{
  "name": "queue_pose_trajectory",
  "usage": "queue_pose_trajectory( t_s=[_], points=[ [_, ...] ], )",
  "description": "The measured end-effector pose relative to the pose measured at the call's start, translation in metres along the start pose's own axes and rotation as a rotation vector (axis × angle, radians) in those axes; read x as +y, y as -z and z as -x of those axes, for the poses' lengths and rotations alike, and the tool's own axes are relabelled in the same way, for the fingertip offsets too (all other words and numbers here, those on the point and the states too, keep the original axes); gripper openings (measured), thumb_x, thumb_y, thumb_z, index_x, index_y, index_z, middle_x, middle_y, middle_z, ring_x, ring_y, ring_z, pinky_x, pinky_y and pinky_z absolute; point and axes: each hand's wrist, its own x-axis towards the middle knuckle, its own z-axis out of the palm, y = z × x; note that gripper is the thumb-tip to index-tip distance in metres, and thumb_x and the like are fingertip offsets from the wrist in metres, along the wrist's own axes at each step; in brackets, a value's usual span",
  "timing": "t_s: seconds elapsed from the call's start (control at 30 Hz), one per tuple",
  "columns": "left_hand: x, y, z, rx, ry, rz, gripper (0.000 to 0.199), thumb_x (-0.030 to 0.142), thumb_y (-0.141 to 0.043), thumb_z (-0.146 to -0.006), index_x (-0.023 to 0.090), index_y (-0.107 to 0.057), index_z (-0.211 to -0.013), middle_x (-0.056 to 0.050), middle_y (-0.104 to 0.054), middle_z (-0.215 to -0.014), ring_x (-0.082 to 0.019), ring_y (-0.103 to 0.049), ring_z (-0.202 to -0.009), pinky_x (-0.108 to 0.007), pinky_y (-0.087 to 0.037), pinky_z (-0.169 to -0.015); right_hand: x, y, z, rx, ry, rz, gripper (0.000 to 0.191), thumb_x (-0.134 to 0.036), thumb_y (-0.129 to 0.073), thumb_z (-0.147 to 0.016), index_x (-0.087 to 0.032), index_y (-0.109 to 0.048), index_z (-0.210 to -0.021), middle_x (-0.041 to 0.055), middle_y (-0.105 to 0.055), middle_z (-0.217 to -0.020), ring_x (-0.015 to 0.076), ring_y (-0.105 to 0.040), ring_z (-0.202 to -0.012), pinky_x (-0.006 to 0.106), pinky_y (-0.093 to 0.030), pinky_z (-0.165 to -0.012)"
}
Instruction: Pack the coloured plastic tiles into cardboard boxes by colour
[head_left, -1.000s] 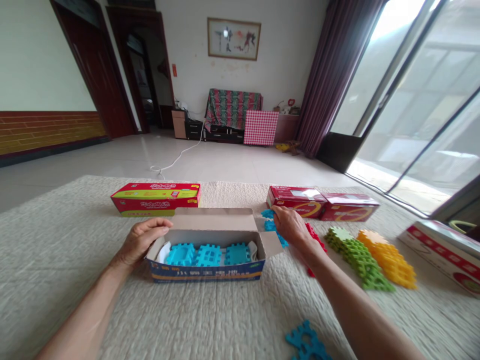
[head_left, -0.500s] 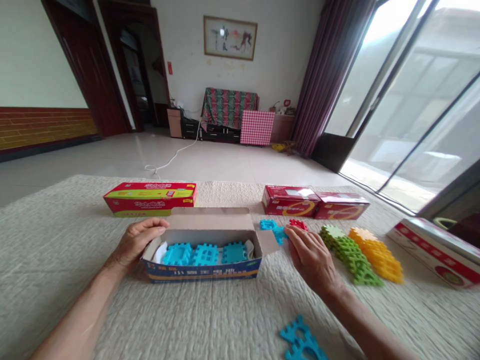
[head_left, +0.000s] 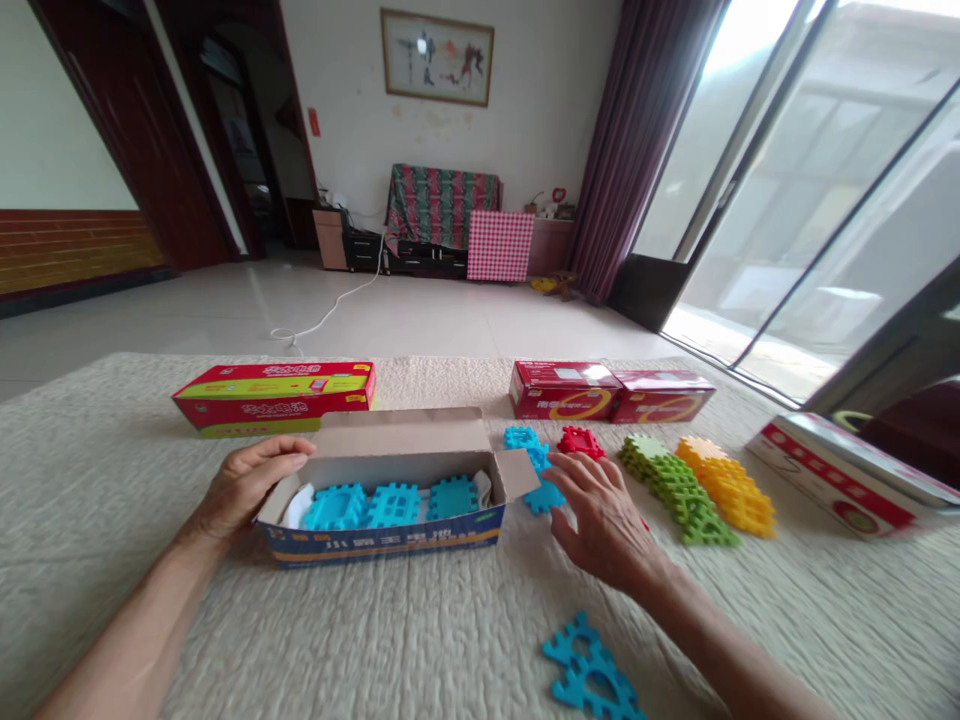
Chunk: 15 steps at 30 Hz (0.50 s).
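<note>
My left hand (head_left: 251, 485) grips the left end of an open blue cardboard box (head_left: 382, 545), thumb near the upper rim and fingers curled round the end. Inside lie three blue plastic interlocking tiles (head_left: 394, 505) in a row, with white padding at both ends. My right hand (head_left: 600, 510), fingers apart, hovers over or rests beside a row of blue tiles (head_left: 536, 460) right of the box; whether it touches them I cannot tell. Red tiles (head_left: 581, 442) lie just beyond the fingers, partly covered. Nearer to me, more blue tiles (head_left: 592, 670) sit on the mat.
Stacked green tiles (head_left: 667, 485) and yellow-orange tiles (head_left: 724, 485) lie to the right. A red and yellow box (head_left: 277, 400) stands behind the open box, two dark red boxes (head_left: 566, 390) at the back, and a white and red box (head_left: 847, 475) far right. All rest on a beige mat (head_left: 360, 640).
My right hand has drawn back slightly from the blue tiles, its fingers more spread, and more of those tiles now shows. My left hand stays on the box. The whole view has shifted a little.
</note>
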Motion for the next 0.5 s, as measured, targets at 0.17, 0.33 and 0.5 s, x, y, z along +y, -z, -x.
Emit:
queue_pose_trajectory(
  t_s=[0.17,0.33,0.5],
  points=[
    [-0.001,0.000,0.000,0.004,-0.003,0.003,0.030,0.034,-0.073,-0.060,0.017,-0.065,-0.083,0.007,-0.062,-0.056,-0.009,-0.050,-0.045,-0.018,-0.037,-0.044,0.004,-0.001,-0.004,-0.069,0.059,-0.017,0.050,-0.014,-0.052,-0.070,-0.017,-0.056,-0.119,0.0101,-0.055,-0.132,0.0324,-0.039,-0.126,0.057,-0.021,-0.104],
    [-0.001,-0.001,-0.001,-0.012,-0.015,0.022,0.028,0.033,-0.072,-0.059,0.017,-0.065,-0.081,0.006,-0.062,-0.056,-0.009,-0.049,-0.043,-0.019,-0.037,-0.043,0.011,0.000,-0.005,-0.048,0.102,-0.015,0.041,-0.019,-0.052,-0.076,-0.019,-0.057,-0.116,0.0096,-0.060,-0.124,0.0315,-0.042,-0.124,0.058,-0.021,-0.103],
    [-0.002,-0.001,-0.002,-0.040,-0.045,0.038,0.026,0.033,-0.071,-0.059,0.017,-0.065,-0.078,0.005,-0.062,-0.057,-0.009,-0.049,-0.044,-0.019,-0.037,-0.042,0.029,0.015,-0.011,0.120,-0.001,0.010,0.042,-0.031,-0.054,-0.081,-0.019,-0.053,-0.121,0.0135,-0.061,-0.120,0.0328,-0.052,-0.113,0.055,-0.037,-0.093]
  ],
)
